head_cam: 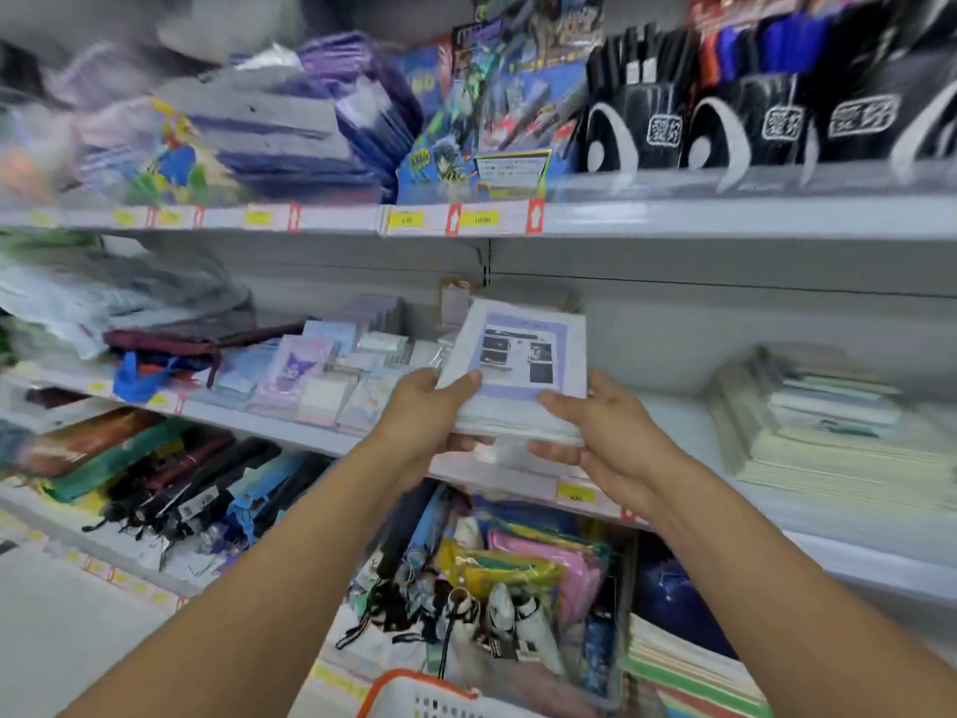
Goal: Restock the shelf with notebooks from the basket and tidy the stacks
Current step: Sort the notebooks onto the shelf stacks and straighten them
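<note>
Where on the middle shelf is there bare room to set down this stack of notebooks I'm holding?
Bare shelf lies between the held stack of notebooks and the notebook pile at right. Left of the stack, small card packs crowd the shelf. Left hand and right hand grip the stack.

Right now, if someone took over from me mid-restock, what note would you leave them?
Left hand: grips the left edge of the notebook stack, thumb on top.
Right hand: grips its right edge.
The stack is held at the front edge of the middle shelf, just above the open spot; whether it rests on the shelf is unclear.
Another notebook pile already lies to the right on that shelf.
Basket is at the bottom edge; its contents are out of view.
Left: set this stack down, square it, check the basket.
</note>
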Demonstrator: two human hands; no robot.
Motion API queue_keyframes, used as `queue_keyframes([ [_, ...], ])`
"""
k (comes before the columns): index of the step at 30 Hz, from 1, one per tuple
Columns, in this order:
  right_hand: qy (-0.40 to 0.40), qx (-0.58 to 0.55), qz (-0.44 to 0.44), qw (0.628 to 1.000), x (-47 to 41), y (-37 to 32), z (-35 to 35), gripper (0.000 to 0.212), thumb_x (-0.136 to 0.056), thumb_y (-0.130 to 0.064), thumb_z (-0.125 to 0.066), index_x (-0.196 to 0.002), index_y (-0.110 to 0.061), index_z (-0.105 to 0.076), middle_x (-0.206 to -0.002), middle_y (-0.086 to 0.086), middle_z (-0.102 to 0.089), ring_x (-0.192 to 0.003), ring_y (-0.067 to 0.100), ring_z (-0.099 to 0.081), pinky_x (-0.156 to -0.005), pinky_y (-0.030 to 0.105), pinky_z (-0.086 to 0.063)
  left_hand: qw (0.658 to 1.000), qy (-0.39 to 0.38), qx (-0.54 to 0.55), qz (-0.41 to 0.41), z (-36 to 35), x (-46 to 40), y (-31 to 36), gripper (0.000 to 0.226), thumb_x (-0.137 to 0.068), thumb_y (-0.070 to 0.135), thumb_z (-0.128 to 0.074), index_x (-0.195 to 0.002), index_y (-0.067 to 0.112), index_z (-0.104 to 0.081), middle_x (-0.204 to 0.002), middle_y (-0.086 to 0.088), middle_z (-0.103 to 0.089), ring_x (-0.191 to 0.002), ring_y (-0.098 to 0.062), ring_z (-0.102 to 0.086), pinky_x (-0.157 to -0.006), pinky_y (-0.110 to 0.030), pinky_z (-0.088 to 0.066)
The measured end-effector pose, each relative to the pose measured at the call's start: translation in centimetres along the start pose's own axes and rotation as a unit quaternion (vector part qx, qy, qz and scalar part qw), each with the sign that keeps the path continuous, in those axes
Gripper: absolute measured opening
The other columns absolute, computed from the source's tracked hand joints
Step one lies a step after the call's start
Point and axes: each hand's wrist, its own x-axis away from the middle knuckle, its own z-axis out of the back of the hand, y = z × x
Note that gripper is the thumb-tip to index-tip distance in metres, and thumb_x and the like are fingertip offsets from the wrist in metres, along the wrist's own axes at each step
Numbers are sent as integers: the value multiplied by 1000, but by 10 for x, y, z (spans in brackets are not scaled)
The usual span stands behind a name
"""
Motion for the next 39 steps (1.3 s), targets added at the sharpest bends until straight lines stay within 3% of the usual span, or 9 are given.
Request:
queue_keyframes([
  [7, 66, -93, -8, 993, -87, -43, 8, 22, -97, 11, -48, -117, 9, -55, -126, 22, -61, -101, 36, -67, -63, 33, -61, 992, 20, 123, 19, -13, -86, 35, 49, -89, 4, -67, -134, -4, -49, -131, -16, -58, -76, -19, -72, -61, -21, -57],
  [13, 84, -77, 41, 993, -166, -62, 14, 24, -91, 18, -52, -115, 13, -55, -125, 20, -55, -98, 29, -63, -74, 32, -62, 990, 54, 123, -49, -29, -163, 40, 32, -91, 2, -64, -120, -3, -53, -105, -7, -65, -86, -18, -65, -83, -28, -57],
  [18, 164, 138, 26, 976, -221, -45, 40, 18, -81, 9, -73, -95, 13, -63, -92, 17, -66, -87, 28, -70, -94, 41, -55, 995, 82, -30, -55, -31, -221, 15, 31, -84, 12, -75, -112, 6, -63, -104, -2, -68, -102, -22, -64, -100, -35, -49],
  [22, 206, 357, 34, 910, -249, -36, 52, 40, -77, -22, -83, -61, -13, -48, -62, 7, -54, -68, 23, -57, -79, 34, -54, 989, 128, 60, -46, -35, -253, 12, 17, -92, 3, -55, -76, 10, -55, -83, -11, -59, -76, -26, -59, -73, -38, -56],
  [25, 207, 409, 52, 887, -258, -29, 53, 29, -79, -30, -81, -74, -10, -61, -86, 8, -60, -84, 22, -60, -83, 29, -49, 971, 194, 123, -63, -34, -268, 15, 34, -92, -4, -34, -62, 6, -45, -70, -12, -47, -62, -27, -48, -55, -32, -45],
  [28, 231, 443, 121, 858, -237, -15, 53, 24, -89, -21, -69, -102, 0, -71, -105, 12, -70, -100, 27, -65, -87, 27, -49, 963, 234, -45, -130, -33, -246, 3, 14, -93, 5, -53, -82, 7, -60, -83, -7, -59, -78, -25, -59, -60, -20, -47],
  [33, 231, 347, 333, 846, -101, 92, 39, 20, -95, -22, -60, -84, -8, -68, -72, 0, -64, -64, 11, -56, -63, 23, -44, 857, 204, -218, -419, -30, -118, -98, 8, -93, 17, -60, -101, 14, -61, -73, -4, -54, -62, -14, -49, -60, -18, -40],
  [37, 146, 322, -46, 934, 5, 292, 54, 33, -99, -25, -56, -73, -6, -62, -57, 4, -54, -53, 23, -53, -55, 40, -48, 932, 140, -281, -181, -1, 4, -277, 4, -94, 17, -58, -92, 21, -56, -66, -2, -56, -59, -17, -55, -57, -38, -49],
  [39, 160, 298, -280, 899, 60, 386, 74, 29, -94, -26, -61, -76, -4, -68, -63, 14, -65, -59, 31, -64, -59, 43, -55, 935, 115, -336, 1, 24, 63, -360, 10, -90, 19, -60, -100, 16, -60, -80, -5, -65, -73, -24, -63, -70, -44, -53],
])
